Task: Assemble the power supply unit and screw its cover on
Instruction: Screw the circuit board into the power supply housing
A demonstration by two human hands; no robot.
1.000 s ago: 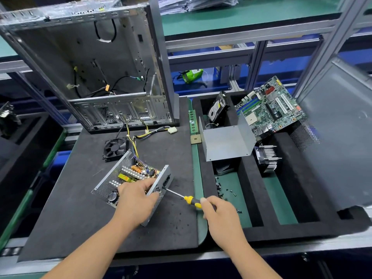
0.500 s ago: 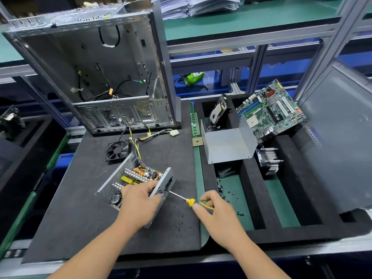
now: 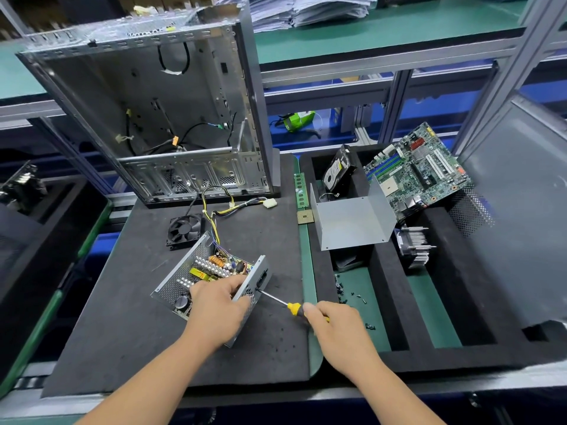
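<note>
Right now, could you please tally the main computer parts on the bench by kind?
Open power supply unit: 1
Power supply cover: 1
Screwdriver: 1
Case fan: 1
Computer case: 1
Motherboard: 1
Hard drive: 1
Heatsink: 1
RAM stick: 1
CPU: 1
Total: 10

left hand (image 3: 216, 308) gripped open power supply unit (image 3: 211, 276) on black mat (image 3: 129, 332) | right hand (image 3: 336, 328) held yellow-handled screwdriver (image 3: 280, 303), tip at unit's side panel | cover (image 3: 352, 220) lay apart in foam tray (image 3: 395, 354)
</note>
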